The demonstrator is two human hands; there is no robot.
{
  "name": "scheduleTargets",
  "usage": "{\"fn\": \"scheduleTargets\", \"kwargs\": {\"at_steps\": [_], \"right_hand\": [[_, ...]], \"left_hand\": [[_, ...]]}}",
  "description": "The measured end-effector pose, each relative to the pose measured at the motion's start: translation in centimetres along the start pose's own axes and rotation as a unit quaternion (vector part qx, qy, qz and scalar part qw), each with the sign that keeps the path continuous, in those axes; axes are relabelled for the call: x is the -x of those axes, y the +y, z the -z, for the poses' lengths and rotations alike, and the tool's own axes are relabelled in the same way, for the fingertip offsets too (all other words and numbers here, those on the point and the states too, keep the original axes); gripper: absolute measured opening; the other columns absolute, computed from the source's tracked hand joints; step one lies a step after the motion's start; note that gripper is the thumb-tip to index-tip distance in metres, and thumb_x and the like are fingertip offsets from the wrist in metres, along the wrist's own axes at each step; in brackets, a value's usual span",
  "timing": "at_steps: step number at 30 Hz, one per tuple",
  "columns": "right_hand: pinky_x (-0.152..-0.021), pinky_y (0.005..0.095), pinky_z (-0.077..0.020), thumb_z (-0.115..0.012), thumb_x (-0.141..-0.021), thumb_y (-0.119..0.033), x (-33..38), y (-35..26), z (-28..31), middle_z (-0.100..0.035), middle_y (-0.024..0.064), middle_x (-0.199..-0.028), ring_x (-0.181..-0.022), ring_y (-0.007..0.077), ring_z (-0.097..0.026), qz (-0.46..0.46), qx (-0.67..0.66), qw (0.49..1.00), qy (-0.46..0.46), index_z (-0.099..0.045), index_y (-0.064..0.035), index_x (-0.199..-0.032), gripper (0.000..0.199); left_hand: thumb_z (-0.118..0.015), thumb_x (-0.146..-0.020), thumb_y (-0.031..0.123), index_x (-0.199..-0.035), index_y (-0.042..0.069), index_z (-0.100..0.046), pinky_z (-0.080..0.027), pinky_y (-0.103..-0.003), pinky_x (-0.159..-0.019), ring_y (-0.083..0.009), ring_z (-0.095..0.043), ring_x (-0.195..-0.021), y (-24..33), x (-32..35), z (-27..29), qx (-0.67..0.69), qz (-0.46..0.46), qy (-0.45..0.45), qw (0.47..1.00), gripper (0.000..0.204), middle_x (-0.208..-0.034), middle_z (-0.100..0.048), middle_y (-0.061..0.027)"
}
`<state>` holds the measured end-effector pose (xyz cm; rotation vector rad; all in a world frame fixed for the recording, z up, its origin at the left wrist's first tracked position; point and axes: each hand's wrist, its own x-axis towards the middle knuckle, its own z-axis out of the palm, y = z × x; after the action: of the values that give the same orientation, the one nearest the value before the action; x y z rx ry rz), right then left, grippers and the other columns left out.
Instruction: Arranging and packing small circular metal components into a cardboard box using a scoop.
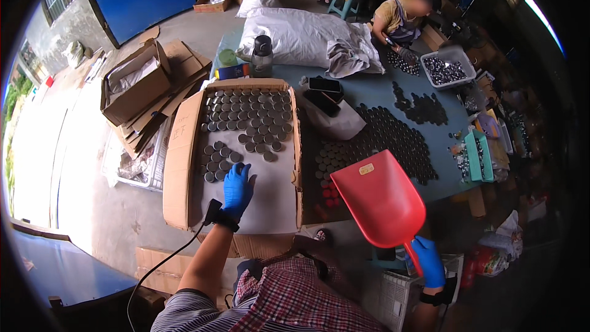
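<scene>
From the head camera I see my left hand in a blue glove (237,188) at the centre of the frame, fingers spread and laid flat on the pale liner sheet (270,197) inside the open shallow brown cardboard box (179,166). Its fingertips lie just beside a small cluster of round dark metal caps (218,161) at the left side of the box. Above that cluster, the upper half of the box is filled with neat rows of the same round dark caps (249,110).

My right hand in a blue glove (429,261), at the lower right of the frame, is closed around the handle of a large red plastic scoop (380,200). The scoop is held up with its wide mouth toward the upper left, over the near edge of the blue-topped table (375,95). I cannot tell whether anything lies in the scoop.

On the table, right of the box, more dark round caps (393,138) are spread in a broad patch. A dark water bottle (262,55) stands beyond the box, beside a big white sack (301,37). At the upper right, another person in a yellow top (393,15) sits at the table's far end.
</scene>
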<state>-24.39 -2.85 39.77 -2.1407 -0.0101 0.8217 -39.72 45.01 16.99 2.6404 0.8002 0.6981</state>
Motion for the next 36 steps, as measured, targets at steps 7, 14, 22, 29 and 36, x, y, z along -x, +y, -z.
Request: {"fn": "scheduleTargets", "kwargs": {"at_steps": [7,14,22,29,36], "right_hand": [[-0.048,0.0286,-0.048,-0.052,-0.098,-0.028,-4.2,9.9,5.1,-0.063,0.0068,-0.067,-0.052,0.0146,-0.06,-0.057,0.07,0.995,-0.042,-0.065,-0.0029,-0.095,0.029],[-0.049,0.031,-0.0505,-0.051,-0.098,-0.031,-7.9,14.1,3.8,-0.064,0.0091,-0.068,-0.055,0.017,-0.063,-0.14,0.013,0.984,-0.109,-0.063,-0.0025,-0.099,0.031],[-0.054,0.032,-0.0524,-0.049,-0.095,-0.024,-10.3,16.4,3.8,-0.064,0.0106,-0.074,-0.058,0.0171,-0.062,-0.156,0.018,0.973,-0.171,-0.062,-0.0012,-0.099,0.026],[-0.073,0.0414,-0.0482,-0.054,-0.095,-0.028,-13.4,18.5,1.4,-0.063,0.0217,-0.082,-0.078,0.0302,-0.065,0.032,0.147,0.976,-0.159,-0.06,0.0015,-0.095,0.03],[-0.07,0.0387,-0.0481,-0.054,-0.095,-0.028,-15.1,19.7,2.9,-0.065,0.0216,-0.085,-0.075,0.0298,-0.064,0.012,0.152,0.969,-0.197,-0.062,0.0007,-0.097,0.03]], "left_hand": [[-0.067,-0.076,0.009,-0.122,0.011,-0.058,-0.048,-0.045,-0.087,-0.0371,-0.057,-0.104,16.2,3.0,0.6,0.213,-0.144,-0.076,0.963,0.047,-0.122,-0.055,-0.0155],[-0.064,-0.083,0.025,-0.116,0.013,-0.061,-0.051,-0.045,-0.077,-0.0357,-0.063,-0.082,20.0,12.7,-15.4,0.276,-0.029,-0.389,0.878,0.035,-0.102,-0.064,-0.0155],[-0.058,-0.088,0.014,-0.096,0.002,-0.063,-0.05,-0.042,-0.066,-0.0268,-0.062,-0.071,16.9,13.4,-20.7,0.0,0.011,-0.395,0.919,0.016,-0.082,-0.063,-0.015],[-0.056,-0.093,0.023,-0.105,0.002,-0.061,-0.049,-0.044,-0.078,-0.0307,-0.062,-0.088,23.0,4.3,-17.4,0.27,0.308,-0.195,0.891,0.024,-0.1,-0.063,-0.0191],[-0.06,-0.09,0.033,-0.141,0.003,-0.044,-0.033,-0.049,-0.113,-0.04,-0.04,-0.135,26.6,1.4,-26.7,0.106,-0.158,-0.205,0.96,0.062,-0.148,-0.041,-0.0187]]}}
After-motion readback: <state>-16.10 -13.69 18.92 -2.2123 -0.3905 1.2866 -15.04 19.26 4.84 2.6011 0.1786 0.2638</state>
